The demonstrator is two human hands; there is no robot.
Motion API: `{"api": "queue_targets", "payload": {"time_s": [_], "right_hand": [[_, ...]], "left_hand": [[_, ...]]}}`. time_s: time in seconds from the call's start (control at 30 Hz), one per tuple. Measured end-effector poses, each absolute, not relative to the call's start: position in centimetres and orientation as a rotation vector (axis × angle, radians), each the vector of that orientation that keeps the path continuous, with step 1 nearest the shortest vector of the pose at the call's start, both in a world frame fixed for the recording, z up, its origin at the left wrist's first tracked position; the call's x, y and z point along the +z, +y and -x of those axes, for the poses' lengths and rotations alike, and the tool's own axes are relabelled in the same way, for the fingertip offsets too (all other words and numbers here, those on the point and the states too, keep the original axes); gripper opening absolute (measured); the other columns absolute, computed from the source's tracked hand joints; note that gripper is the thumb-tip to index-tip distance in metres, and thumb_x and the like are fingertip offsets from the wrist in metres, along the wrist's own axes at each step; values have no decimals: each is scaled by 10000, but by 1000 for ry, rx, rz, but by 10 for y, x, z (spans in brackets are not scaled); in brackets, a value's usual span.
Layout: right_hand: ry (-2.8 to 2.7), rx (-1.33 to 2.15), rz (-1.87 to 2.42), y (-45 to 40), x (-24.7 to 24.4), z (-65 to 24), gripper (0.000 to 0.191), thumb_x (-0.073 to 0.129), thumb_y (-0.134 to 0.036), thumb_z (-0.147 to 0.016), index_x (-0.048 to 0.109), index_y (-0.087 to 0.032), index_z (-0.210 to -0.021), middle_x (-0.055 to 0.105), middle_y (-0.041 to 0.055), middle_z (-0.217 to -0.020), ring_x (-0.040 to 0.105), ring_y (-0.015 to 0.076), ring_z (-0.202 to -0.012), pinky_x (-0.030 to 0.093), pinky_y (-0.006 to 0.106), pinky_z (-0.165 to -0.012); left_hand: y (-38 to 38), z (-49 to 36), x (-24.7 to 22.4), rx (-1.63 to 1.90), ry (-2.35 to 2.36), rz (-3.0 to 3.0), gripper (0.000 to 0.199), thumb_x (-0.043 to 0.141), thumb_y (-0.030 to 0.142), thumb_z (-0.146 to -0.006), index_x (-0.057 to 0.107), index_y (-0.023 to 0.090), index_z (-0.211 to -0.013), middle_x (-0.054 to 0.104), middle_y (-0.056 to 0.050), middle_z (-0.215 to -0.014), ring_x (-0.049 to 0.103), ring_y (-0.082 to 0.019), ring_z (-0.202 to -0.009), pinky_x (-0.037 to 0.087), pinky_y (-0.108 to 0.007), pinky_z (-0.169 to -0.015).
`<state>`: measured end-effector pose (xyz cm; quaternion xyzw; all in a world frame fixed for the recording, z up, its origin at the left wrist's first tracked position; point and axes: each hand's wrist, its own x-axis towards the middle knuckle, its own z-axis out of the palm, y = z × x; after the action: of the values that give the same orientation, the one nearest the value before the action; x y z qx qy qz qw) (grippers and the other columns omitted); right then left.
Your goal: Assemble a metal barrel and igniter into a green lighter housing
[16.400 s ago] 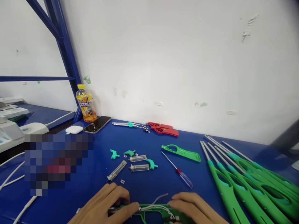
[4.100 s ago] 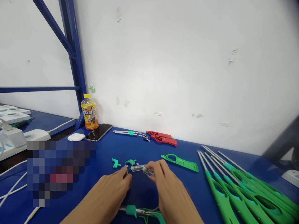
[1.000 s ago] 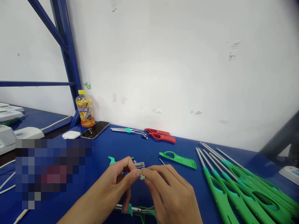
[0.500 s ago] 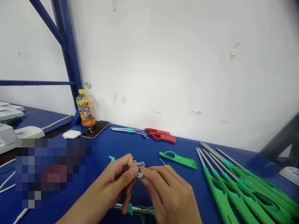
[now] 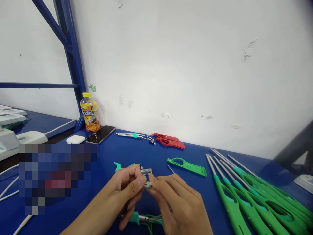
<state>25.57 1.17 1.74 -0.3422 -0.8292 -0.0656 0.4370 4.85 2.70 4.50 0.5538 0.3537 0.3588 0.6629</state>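
Little has been shifted over the last second: both hands are kept together above the blue tabletop (image 5: 156, 156), with the fingertips drawn slightly closer than before. A small grey-and-teal part (image 5: 148, 185) is pinched between the thumb and forefinger of the left hand (image 5: 124, 189) and the fingertips of the right hand (image 5: 176, 199), so that both hands are closed upon it at one point; its exact form cannot be made out. A clear tube (image 5: 146, 171) is seen lying on the table just beyond the fingertips, beside a teal trigger piece (image 5: 117, 166). A partly assembled green lighter (image 5: 146, 219) is laid below the hands, near the lower edge of the view, and is largely hidden by them. A green handle shell (image 5: 187, 165) is placed to the right of the hands, and a row of green long-nosed lighters (image 5: 246, 199) is spread further right. Red handle shells (image 5: 168, 141) and metal tubes (image 5: 129, 134) are set near the wall. A drink bottle (image 5: 90, 112), a phone (image 5: 100, 134) and a white earbud case (image 5: 75, 139) are grouped at the far left corner.
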Motion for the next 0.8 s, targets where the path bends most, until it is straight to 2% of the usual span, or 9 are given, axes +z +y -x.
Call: {"api": "queue_targets", "payload": {"time_s": [0.13, 0.27, 0.33, 0.5, 0.57, 0.67, 0.73, 0.8], "right_hand": [[-2073, -206, 836, 12, 19, -254, 229, 617, -62, -1054, 701, -213, -1203, 799, -5, -1000, 715, 164, -814, 555, 279, -714], [-2085, -255, 861, 11, 18, -251, 203, 600, -54, -1037, 675, -230, -1106, 768, -27, -913, 673, 166, -721, 494, 311, -618], [-2081, -262, 860, 11, 17, -250, 200, 596, -48, -1034, 669, -228, -1082, 766, -25, -902, 670, 167, -713, 499, 315, -630], [-2091, -243, 873, 12, 19, -255, 286, 627, -67, -1047, 694, -218, -1281, 815, -15, -1018, 736, 168, -820, 554, 296, -745], [-2084, -226, 886, 12, 24, -263, 273, 650, -97, -1053, 693, -253, -1274, 829, -30, -1051, 763, 171, -865, 564, 302, -797], [-2122, -233, 952, 9, 36, -281, 203, 673, -179, -1074, 685, -302, -1235, 840, -47, -1058, 797, 178, -890, 583, 322, -823], [-2138, -279, 1031, 6, 45, -294, 119, 614, -253, -1117, 684, -317, -1190, 836, -47, -1000, 806, 178, -828, 611, 314, -746], [-2156, -342, 1075, 2, 51, -307, 165, 525, -336, -1159, 676, -328, -1092, 824, -58, -915, 812, 169, -765, 635, 284, -665]], "left_hand": [[23, -50, 49, 825, 826, -1253, 560, 726, 739, -970, 480, 249, -855, 434, 124, -591, 330, -35, -374, 215, -173, -392], [20, -51, 51, 840, 850, -1255, 582, 736, 753, -960, 478, 245, -842, 432, 125, -583, 287, -25, -383, 192, -170, -396], [20, -52, 52, 842, 857, -1253, 594, 736, 769, -950, 484, 243, -837, 436, 123, -579, 287, -24, -383, 190, -167, -395], [19, -53, 52, 840, 860, -1255, 563, 704, 748, -979, 486, 250, -831, 443, 113, -561, 269, -41, -382, 188, -179, -393], [18, -54, 50, 832, 866, -1262, 525, 693, 722, -998, 514, 251, -848, 473, 105, -536, 264, -52, -382, 195, -191, -402], [15, -56, 44, 858, 942, -1390, 500, 670, 709, -1011, 583, 247, -843, 538, 69, -551, 401, -94, -444, 312, -216, -466], [13, -58, 38, 888, 1053, -1617, 518, 600, 687, -1050, 612, 247, -778, 582, 39, -599, 515, -136, -540, 385, -255, -553], [12, -62, 30, 903, 1157, -1878, 503, 552, 614, -1088, 649, 258, -746, 653, 16, -669, 606, -174, -648, 432, -292, -649]]}}
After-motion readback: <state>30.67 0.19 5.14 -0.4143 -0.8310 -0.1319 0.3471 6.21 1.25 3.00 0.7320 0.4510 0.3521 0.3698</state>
